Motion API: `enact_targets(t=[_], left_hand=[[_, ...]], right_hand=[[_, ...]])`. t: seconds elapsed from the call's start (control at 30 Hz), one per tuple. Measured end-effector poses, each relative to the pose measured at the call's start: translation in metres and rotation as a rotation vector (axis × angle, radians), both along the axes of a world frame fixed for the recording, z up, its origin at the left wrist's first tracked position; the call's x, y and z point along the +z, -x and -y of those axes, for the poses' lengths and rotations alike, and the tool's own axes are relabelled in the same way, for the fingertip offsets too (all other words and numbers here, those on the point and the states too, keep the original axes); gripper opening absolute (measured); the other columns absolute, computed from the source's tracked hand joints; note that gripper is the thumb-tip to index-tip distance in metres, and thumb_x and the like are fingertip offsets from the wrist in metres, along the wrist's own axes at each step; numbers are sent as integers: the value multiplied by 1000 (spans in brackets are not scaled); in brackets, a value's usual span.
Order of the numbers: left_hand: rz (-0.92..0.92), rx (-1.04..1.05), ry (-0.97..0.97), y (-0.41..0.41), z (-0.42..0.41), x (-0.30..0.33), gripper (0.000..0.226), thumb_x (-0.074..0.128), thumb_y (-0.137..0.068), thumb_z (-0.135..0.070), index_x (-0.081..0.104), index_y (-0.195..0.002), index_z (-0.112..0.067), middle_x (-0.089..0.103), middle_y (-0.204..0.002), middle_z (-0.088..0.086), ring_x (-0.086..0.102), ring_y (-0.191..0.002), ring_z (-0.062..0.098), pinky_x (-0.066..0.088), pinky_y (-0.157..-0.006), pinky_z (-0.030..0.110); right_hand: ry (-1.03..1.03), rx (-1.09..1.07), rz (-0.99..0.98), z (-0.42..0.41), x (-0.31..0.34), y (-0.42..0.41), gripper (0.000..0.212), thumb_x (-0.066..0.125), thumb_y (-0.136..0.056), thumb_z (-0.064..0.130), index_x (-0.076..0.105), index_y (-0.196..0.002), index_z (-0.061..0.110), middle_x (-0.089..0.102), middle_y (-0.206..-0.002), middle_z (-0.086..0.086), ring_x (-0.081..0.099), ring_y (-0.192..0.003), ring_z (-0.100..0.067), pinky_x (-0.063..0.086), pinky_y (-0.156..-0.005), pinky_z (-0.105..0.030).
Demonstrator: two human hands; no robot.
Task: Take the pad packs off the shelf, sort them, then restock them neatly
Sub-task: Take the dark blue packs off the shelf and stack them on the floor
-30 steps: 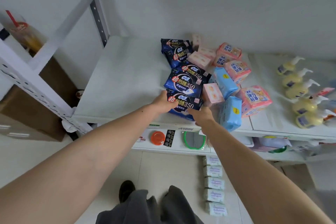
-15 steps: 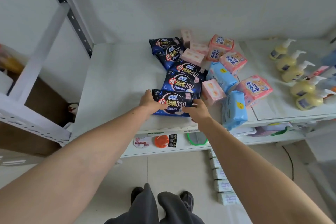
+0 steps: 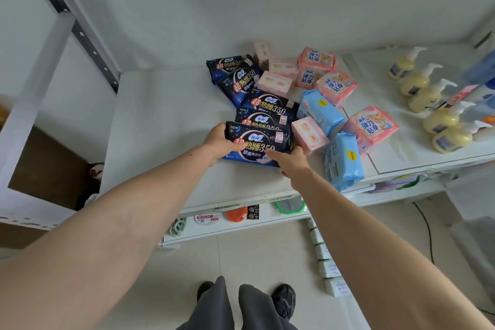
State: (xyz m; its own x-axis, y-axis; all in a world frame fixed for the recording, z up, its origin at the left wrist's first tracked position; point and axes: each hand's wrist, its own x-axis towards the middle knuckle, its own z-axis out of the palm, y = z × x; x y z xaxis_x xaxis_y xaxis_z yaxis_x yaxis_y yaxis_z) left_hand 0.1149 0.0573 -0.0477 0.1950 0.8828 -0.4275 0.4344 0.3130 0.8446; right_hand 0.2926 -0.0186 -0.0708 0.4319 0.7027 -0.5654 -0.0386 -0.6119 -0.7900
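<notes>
A dark navy pad pack (image 3: 258,142) lies at the front of a row of several like packs (image 3: 265,104) on the white shelf (image 3: 166,126). My left hand (image 3: 218,142) grips its left end. My right hand (image 3: 290,161) holds its right front corner. To the right lie two light blue packs (image 3: 341,161), small pale pink packs (image 3: 309,135) and larger pink packs (image 3: 372,126), all jumbled together.
Yellow pump bottles (image 3: 428,96) stand at the shelf's right. A lower shelf (image 3: 241,220) holds small items, among them an orange lid (image 3: 237,214). Small white packs (image 3: 325,257) line the floor. A grey upright post (image 3: 72,27) rises at left.
Both hands have drawn the front navy pack toward the left along the shelf's front. The camera has swung right and down.
</notes>
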Motion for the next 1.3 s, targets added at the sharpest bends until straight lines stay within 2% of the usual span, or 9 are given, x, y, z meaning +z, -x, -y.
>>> enact_targets(t=[0.2, 0.37, 0.6, 0.7, 0.77, 0.93, 1.07, 1.23, 1.3], left_hand=[[-58, 3, -7, -6, -4, -10, 59, 79, -77, -11, 44, -124, -10, 60, -117, 5, 57, -107, 21, 49, -90, 35], [-79, 54, -33, -14, -2, -9, 60, 77, -79, -12, 40, -127, -11, 56, -112, 1, 54, -101, 19, 45, -83, 32], [-45, 52, -9, -18, -1, -5, 61, 78, -74, -3, 41, -122, -12, 60, -111, 4, 58, -104, 21, 48, -84, 35], [-14, 41, 14, -19, 2, -2, 67, 80, -71, 1, 40, -123, -12, 60, -107, 3, 59, -102, 21, 48, -80, 32], [6, 44, 32, -20, 4, 2, 69, 80, -70, 3, 40, -124, -11, 60, -103, 1, 59, -96, 18, 47, -75, 29], [45, 72, 48, -14, 8, 4, 75, 83, -62, 8, 44, -123, -11, 61, -105, 2, 59, -98, 18, 47, -76, 28], [86, 67, 61, -7, 14, 2, 66, 85, -57, 9, 53, -110, -15, 65, -94, -3, 63, -96, 19, 51, -75, 27], [104, 91, 18, 2, 23, -2, 86, 87, -57, 6, 47, -129, -17, 61, -105, -3, 60, -95, 12, 50, -72, 23], [110, 96, 13, 9, 27, -2, 89, 87, -56, 5, 46, -131, -19, 61, -111, -1, 60, -99, 13, 53, -74, 26]], right_hand=[[-24, 28, -41, -2, 1, -1, 63, 78, -76, 22, 44, -129, 12, 62, -120, -3, 60, -99, -17, 42, -60, -20], [-1, 88, 28, 1, 2, -5, 66, 81, -72, 27, 46, -127, 12, 63, -118, -2, 60, -101, -18, 48, -73, -26], [3, 110, -21, 3, 10, -16, 58, 77, -78, 20, 46, -126, 14, 60, -119, -1, 57, -97, -16, 45, -70, -25], [16, 123, -66, -1, 13, -14, 53, 74, -80, 17, 48, -125, 12, 61, -116, -2, 59, -90, -14, 49, -65, -24], [18, 119, -63, -3, 10, -10, 52, 74, -79, 16, 49, -123, 12, 63, -115, -4, 59, -87, -14, 52, -71, -29], [11, 84, -51, -5, 5, -9, 59, 79, -73, 13, 50, -124, 16, 62, -116, -2, 62, -103, -22, 58, -80, -36], [15, 119, -57, -4, 4, -10, 69, 86, -65, 18, 50, -124, 18, 62, -118, -1, 62, -106, -21, 56, -88, -41], [-17, 96, -179, 2, 16, -6, 74, 86, -64, 40, 50, -122, 13, 69, -108, -1, 70, -91, -16, 59, -72, -33], [13, 60, -237, 3, 22, -3, 68, 76, -71, 54, 47, -118, 15, 66, -107, 1, 66, -92, -16, 56, -78, -37]])
